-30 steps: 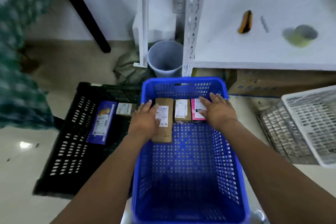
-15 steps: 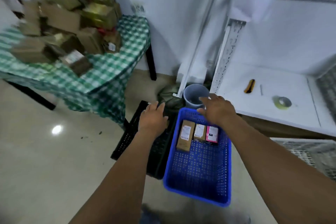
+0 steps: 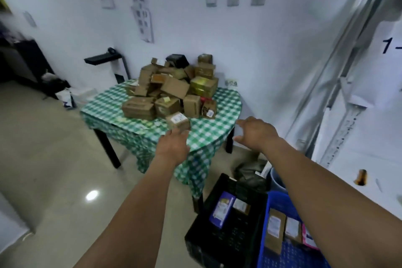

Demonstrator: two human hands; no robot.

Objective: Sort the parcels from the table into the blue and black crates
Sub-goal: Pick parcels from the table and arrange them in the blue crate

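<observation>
Fingers (image 3: pixel 243 123) are loosely spread and empty: the left hand (image 3: pixel 173 146) hovers at the table's (image 3: pixel 104 106) near edge, just short of a labelled parcel (image 3: pixel 178 120); the right hand (image 3: pixel 257 134) hovers beyond its right corner.

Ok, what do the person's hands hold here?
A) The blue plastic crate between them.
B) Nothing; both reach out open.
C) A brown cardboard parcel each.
B: the left hand and right hand are empty, fingers extended toward the pile of brown cardboard parcels on the green-checked table; the blue plastic crate sits on the floor, untouched.
</observation>
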